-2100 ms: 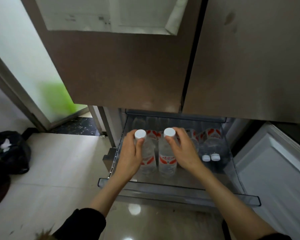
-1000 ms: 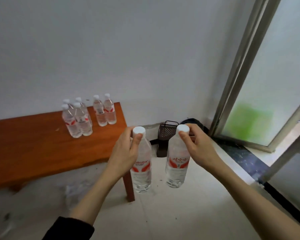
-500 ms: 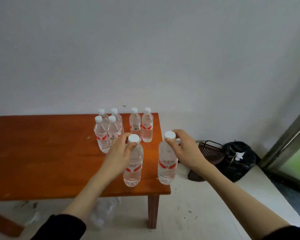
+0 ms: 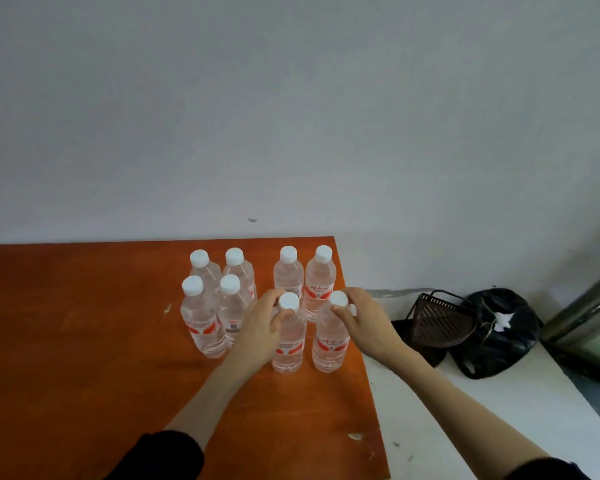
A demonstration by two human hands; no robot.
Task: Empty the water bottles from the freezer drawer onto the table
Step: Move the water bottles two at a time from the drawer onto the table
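Two water bottles stand upright on the orange wooden table (image 4: 84, 341), near its right edge, each gripped at the neck just under its white cap. The left hand (image 4: 260, 330) curls around the left bottle (image 4: 288, 344), thumb and fingers closed on the neck; the right hand (image 4: 364, 320) closes the same way on the right bottle (image 4: 329, 341). Whether the bases are fully settled on the wood cannot be told, though both appear to touch it.

The right bottle stands just beside the table's right edge, with little wood between it and the drop to the pale floor (image 4: 465, 427). Behind these two stands a pair of bottles (image 4: 305, 282) close to the far right corner, and to the left of that pair a cluster of four bottles (image 4: 215, 299), packed together and touching or nearly so. The left hand covers part of the nearest bottle in that cluster.

Broad bare wood lies to the left and toward the person, with a few pale chips in the surface. The table's left side and near edge are cut off by the frame. The far edge meets a plain grey wall (image 4: 291, 116).

On the floor to the right, a dark slatted basket (image 4: 440, 320) leans against a black bag (image 4: 499, 334); what they hold is not clear. A metal door frame (image 4: 589, 313) is cut off at the right edge. Dark sleeves (image 4: 167, 455) show at the bottom.
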